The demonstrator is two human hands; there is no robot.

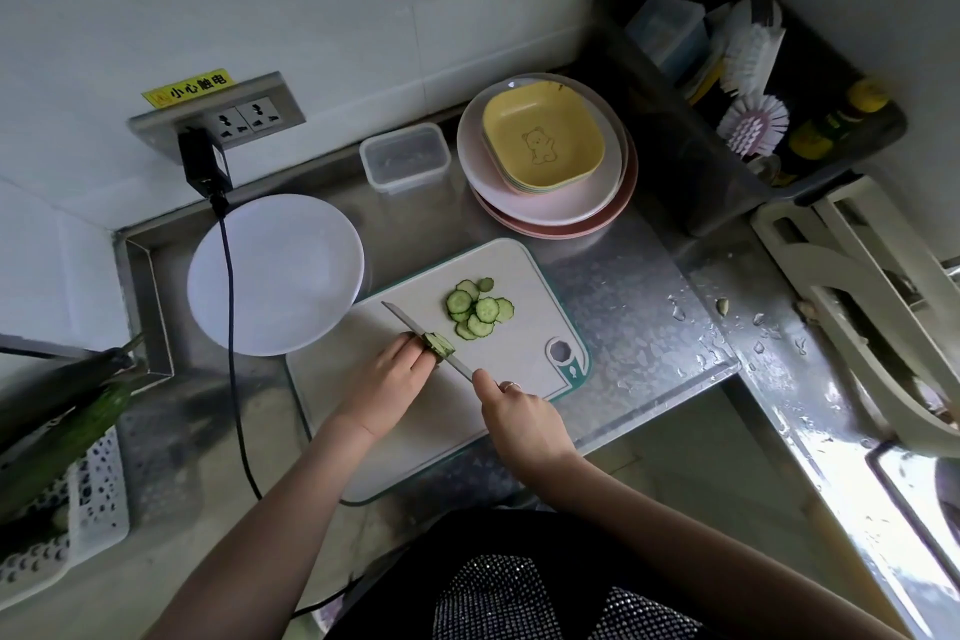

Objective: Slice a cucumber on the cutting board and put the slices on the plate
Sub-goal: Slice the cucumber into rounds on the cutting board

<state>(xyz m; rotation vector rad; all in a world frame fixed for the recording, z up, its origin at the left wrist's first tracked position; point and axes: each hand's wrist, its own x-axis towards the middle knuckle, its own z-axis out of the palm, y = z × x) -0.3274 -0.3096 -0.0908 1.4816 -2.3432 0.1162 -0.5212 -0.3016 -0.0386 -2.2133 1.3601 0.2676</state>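
Note:
A white cutting board [363,400] with a green edge lies on the steel counter. On it sits a pile of several cucumber slices [479,309]. My left hand [389,382] holds a short cucumber stub [439,344] with its fingertips. My right hand [519,418] grips the handle of a knife [408,323], whose blade lies across the stub. An empty white plate [275,273] stands just left of the board.
A stack of plates with yellow square dishes [545,156] and a clear lidded box [405,156] stand behind the board. A black cable [231,327] hangs from the wall socket across the plate. Whole cucumbers [67,426] lie in a white basket at left. A dark bin with brushes [753,83] is at right.

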